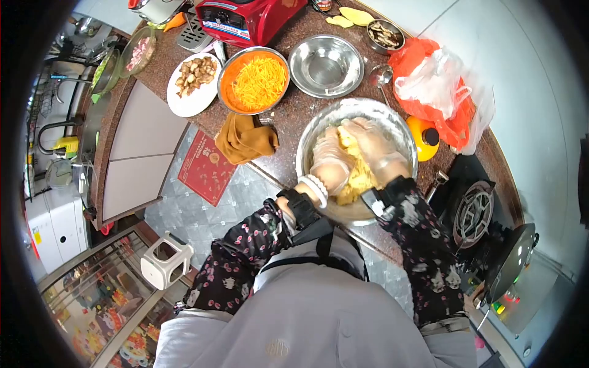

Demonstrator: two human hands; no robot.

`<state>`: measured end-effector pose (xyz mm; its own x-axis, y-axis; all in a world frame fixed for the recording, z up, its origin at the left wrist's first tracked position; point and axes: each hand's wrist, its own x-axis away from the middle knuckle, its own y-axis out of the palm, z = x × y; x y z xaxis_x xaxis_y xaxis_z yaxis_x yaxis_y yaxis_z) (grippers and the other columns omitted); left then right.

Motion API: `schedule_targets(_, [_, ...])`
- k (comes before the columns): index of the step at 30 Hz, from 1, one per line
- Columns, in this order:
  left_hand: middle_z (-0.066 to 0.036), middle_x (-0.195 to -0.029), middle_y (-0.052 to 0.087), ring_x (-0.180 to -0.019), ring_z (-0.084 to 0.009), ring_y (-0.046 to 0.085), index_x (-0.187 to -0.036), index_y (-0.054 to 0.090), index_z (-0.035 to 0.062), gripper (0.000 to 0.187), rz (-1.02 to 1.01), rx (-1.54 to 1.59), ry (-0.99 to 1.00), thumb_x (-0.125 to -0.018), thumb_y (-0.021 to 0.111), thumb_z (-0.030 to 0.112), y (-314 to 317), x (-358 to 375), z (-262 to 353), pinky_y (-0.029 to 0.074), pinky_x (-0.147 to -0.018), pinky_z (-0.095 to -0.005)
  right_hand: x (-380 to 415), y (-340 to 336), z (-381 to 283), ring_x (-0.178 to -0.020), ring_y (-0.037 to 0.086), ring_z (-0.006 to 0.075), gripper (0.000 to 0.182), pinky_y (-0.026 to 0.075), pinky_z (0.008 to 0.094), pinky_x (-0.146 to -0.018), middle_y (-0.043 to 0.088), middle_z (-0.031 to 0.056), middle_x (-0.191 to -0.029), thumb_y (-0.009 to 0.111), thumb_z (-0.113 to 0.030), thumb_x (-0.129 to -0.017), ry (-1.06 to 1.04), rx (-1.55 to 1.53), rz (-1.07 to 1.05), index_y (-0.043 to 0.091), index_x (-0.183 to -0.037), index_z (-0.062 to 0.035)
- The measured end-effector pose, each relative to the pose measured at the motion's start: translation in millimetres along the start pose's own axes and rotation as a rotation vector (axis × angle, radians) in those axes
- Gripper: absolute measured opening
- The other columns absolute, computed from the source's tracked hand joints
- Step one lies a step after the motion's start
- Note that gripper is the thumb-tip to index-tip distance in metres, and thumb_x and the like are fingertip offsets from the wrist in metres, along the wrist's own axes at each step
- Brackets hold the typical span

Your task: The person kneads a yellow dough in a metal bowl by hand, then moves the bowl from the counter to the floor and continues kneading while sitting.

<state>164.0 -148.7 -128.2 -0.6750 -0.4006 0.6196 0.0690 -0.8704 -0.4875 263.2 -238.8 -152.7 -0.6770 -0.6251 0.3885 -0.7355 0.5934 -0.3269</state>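
Observation:
A large metal bowl [305, 132] stands at the counter's front edge with yellow dough [361, 175] inside. Both hands reach into it in clear plastic gloves. My left hand [332, 161] presses on the dough's left side, its fingers curled against it. On the right side, my right hand [374, 147] is closed on the dough too, with the fingertips partly hidden. An empty metal bowl [326, 66] and an orange-rimmed bowl of shredded orange vegetable [261, 83] stand behind and to the left.
A white plate [178, 101] with brown chunks and a brown cloth [245, 138] lie left. Right are red and white plastic bags [438, 86], a yellow bottle [423, 138] and a gas stove [472, 211]. A red appliance [248, 21] stands behind; a stool [165, 260] is on the floor.

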Motion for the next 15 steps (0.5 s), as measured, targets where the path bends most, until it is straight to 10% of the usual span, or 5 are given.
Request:
schedule_targets(3, [-0.032,-0.132,0.044,-0.121,-0.0413,0.048,-0.139,0.033,-0.0022,0.074,-0.065,-0.177,0.13,-0.076,0.068,0.014,-24.3,59.4,37.7,0.041,-0.103,-0.0375,65.8,-18.1,-60.3,-0.095,0.06,0.0365,0.029,0.047,0.0418,-0.086,0.063,0.0201,-0.103,0.06,-0.022,-0.087,0.03,-0.051,0.107,0.062,-0.104,0.0009])
schedule_targets(6, [-0.024,-0.127,0.052,-0.118,-0.0386,0.051,-0.133,0.048,0.0065,0.062,-0.011,-0.384,0.75,-0.078,0.07,0.024,-4.6,53.5,-20.4,0.041,-0.103,-0.0401,102.6,-19.0,-26.8,-0.093,0.061,0.0254,0.023,0.046,0.0337,-0.086,0.065,0.0132,-0.097,0.066,-0.016,-0.083,-0.226,0.289,0.27,0.062,-0.1,-0.0008])
schedule_targets(8, [-0.02,-0.115,0.059,-0.104,-0.0387,0.057,-0.12,0.057,0.0051,0.048,0.066,-0.429,1.101,-0.076,0.071,0.016,-9.4,42.1,-30.3,0.047,-0.091,-0.0421,123.2,-23.3,-29.7,-0.095,0.059,0.0356,0.028,0.046,0.0432,-0.087,0.062,0.0184,-0.101,0.069,-0.019,-0.078,-0.339,0.56,0.29,0.062,-0.1,-0.0021])
schedule_targets(10, [-0.02,-0.101,0.06,-0.095,-0.0384,0.058,-0.108,0.059,0.0041,0.036,-0.044,-0.006,0.845,-0.075,0.071,0.012,-16.3,43.1,-15.2,0.048,-0.083,-0.0416,130.2,-24.0,-28.1,-0.098,0.058,0.0356,0.031,0.045,0.0435,-0.089,0.061,0.0181,-0.103,0.07,-0.02,-0.075,-0.332,0.718,0.245,0.061,-0.1,-0.0024])
schedule_targets(15, [-0.021,-0.087,0.06,-0.086,-0.0369,0.06,-0.104,0.051,0.0025,0.03,-0.228,-0.349,0.789,-0.078,0.065,0.011,-0.4,19.5,-8.0,0.049,-0.077,-0.0418,112.8,2.1,13.4,-0.1,0.058,0.0315,0.025,0.049,0.0387,-0.084,0.061,0.0171,-0.104,0.054,-0.018,-0.087,-0.203,1.062,0.151,0.062,-0.104,-0.0001])
